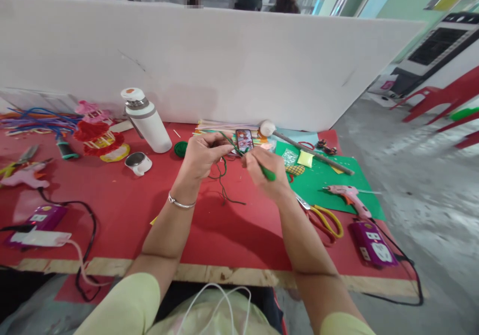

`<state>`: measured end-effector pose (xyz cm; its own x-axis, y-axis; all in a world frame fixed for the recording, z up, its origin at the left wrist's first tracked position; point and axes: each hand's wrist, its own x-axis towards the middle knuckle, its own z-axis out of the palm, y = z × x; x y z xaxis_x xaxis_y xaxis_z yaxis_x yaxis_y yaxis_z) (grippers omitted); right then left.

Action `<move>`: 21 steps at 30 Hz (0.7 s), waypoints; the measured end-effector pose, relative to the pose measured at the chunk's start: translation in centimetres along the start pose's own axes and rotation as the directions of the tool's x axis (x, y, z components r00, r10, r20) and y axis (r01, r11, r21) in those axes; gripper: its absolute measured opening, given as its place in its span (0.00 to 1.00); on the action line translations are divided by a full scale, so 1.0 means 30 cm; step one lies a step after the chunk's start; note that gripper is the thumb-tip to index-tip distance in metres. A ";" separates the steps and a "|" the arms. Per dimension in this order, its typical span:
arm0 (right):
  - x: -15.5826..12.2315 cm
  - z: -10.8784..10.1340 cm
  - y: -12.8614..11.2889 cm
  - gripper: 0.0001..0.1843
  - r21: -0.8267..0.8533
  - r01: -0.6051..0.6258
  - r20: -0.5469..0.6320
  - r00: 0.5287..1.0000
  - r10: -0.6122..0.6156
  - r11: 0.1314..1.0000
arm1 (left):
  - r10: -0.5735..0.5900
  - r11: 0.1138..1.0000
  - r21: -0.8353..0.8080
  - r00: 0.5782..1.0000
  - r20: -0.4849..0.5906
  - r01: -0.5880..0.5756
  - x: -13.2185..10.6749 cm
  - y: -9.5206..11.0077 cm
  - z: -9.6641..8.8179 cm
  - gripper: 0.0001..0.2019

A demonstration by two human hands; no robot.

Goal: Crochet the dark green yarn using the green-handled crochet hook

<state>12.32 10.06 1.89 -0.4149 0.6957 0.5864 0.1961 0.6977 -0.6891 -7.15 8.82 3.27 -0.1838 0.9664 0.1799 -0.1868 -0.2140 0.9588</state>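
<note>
Above the middle of the red table, my left hand (pixel 202 154) pinches green yarn (pixel 223 183), whose loose tail hangs down to the tabletop. My right hand (pixel 264 168) is closed around a crochet hook (pixel 268 174) with a green handle; its tip meets the yarn between my two hands. A ball of green yarn (pixel 181 149) lies just left of my left hand. Behind both hands, a phone (pixel 245 139) with a lit screen stands tilted. The small stitches at the hook tip are too fine to make out.
A white thermos (pixel 147 120) and its cup lid (pixel 138 163) stand left, near red craft pieces (pixel 99 139). Right are scissors (pixel 325 220), a pink glue gun (pixel 348 195), a green sheet (pixel 318 190) and a purple power box (pixel 373 244). A white board (pixel 224 66) rises behind.
</note>
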 end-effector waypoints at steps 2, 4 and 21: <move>0.005 -0.014 0.018 0.21 0.299 -0.170 0.048 0.985 0.163 0.939 | -0.071 0.995 -0.058 0.994 0.086 0.076 -0.002 0.008 -0.001 0.18; 0.014 -0.020 0.047 0.20 0.575 -0.292 0.099 0.952 0.289 0.764 | -0.125 0.985 -0.099 0.976 0.181 0.144 -0.005 0.013 0.001 0.19; 0.051 0.022 0.133 0.20 0.819 -0.441 0.245 0.847 0.472 0.367 | -0.099 0.993 -0.038 0.965 0.242 0.112 -0.011 -0.015 0.014 0.21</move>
<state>11.89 13.78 -0.23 -0.4763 0.8767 0.0674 -0.4732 -0.1910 -0.8600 -6.61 8.65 2.88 0.0751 0.9885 0.1316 -0.2431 -0.1098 0.9638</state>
